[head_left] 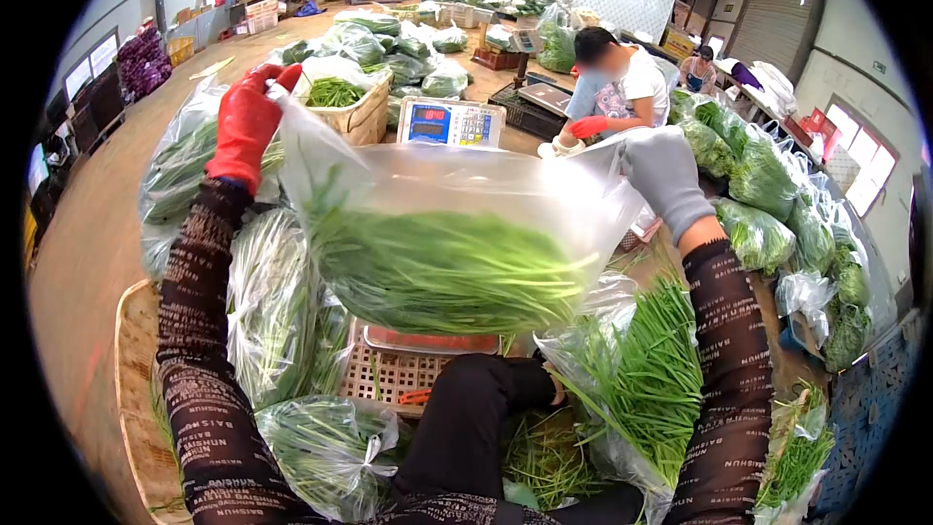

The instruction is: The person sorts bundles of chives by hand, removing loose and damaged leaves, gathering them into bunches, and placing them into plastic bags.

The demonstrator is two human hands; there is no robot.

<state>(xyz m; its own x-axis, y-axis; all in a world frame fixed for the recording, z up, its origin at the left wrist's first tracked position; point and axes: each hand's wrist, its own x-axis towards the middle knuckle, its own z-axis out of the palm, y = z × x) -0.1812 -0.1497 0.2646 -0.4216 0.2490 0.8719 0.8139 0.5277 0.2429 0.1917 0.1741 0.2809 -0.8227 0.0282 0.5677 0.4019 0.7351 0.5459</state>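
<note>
My left hand [249,124], in a red glove, grips one upper corner of a clear plastic bag [457,175]. On the other side my right hand [666,175], in a grey glove, is closed on the opposite corner. The bag hangs stretched between both hands, with a bundle of long green stalks like chives [457,272] lying sideways inside. Behind it stands a scale's display [450,123]. Below the bag, part of the weighing platform [428,341] shows on a plastic crate [374,374]; the bag hides the rest.
Loose green stalks [651,369] lie in an open bag at my right. Tied bags of greens [330,452] surround my legs. A wicker basket [355,117] stands ahead, and a person [622,87] in red gloves sits beyond. More bagged vegetables [763,175] line the right side.
</note>
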